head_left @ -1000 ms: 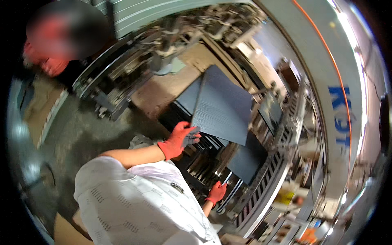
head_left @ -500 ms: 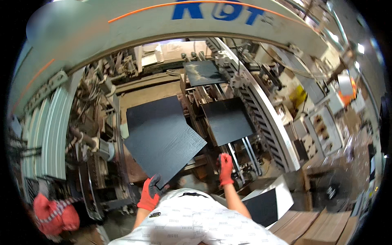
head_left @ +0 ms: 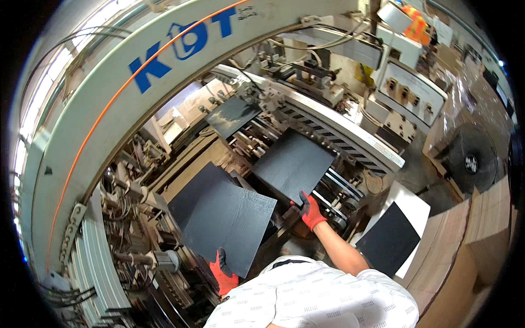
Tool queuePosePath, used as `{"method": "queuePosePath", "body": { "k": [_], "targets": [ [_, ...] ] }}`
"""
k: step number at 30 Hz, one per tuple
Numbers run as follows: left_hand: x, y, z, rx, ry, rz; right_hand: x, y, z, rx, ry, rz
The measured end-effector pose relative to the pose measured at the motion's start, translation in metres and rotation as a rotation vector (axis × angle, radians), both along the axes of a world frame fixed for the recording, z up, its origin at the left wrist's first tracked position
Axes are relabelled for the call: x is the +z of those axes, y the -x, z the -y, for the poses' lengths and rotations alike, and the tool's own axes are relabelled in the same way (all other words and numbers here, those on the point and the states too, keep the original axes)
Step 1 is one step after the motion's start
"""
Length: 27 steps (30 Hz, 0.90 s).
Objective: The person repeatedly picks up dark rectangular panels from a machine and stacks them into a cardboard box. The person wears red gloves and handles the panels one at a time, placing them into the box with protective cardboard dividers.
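My left hand (head_left: 224,275), in a red glove with dark fingers, grips the near corner of a black wood-grained panel (head_left: 232,224). That panel lies askew over another black panel (head_left: 199,188), which is partly hidden. My right hand (head_left: 310,212), gloved alike, has its fingertips at the near edge of a third black panel (head_left: 295,164), with finger and thumb closed about that edge. This panel lies flat on the machine's metal rails (head_left: 342,188). Farther along the rails is a black panel (head_left: 234,116) with a pale dusty patch.
A pale machine beam (head_left: 98,136) with an orange line spans the far left. A white guide rail (head_left: 350,134) runs beyond the panels. Beside my right arm are a black sheet (head_left: 389,239) on a white board and stacked brown boards (head_left: 437,246). A round black fan (head_left: 471,164) stands at right.
My right hand has moved forward to the near edge of the panel on the rails. My left hand still holds the overlapping panel's corner. The view has turned to the right.
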State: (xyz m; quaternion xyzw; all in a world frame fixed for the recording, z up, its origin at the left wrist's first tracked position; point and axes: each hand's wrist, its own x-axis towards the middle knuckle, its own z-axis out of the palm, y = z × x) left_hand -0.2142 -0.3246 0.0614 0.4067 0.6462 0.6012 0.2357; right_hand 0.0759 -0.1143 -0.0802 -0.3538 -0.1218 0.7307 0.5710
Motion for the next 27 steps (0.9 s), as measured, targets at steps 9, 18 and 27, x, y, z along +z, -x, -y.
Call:
{"method": "queuePosePath", "body": {
  "k": [9, 18, 27],
  "targets": [
    [0.011, -0.039, -0.071, -0.355, 0.031, 0.304, -0.005, -0.143, 0.228, -0.095, -0.396, 1.253],
    [-0.004, -0.132, -0.147, -0.597, 0.226, 0.468, 0.008, -0.179, 0.407, -0.541, -0.050, 1.620],
    [-0.100, -0.148, -0.186, -0.625, 0.300, 0.944, 0.029, -0.241, 0.418, -0.853, 0.303, 0.731]
  ]
}}
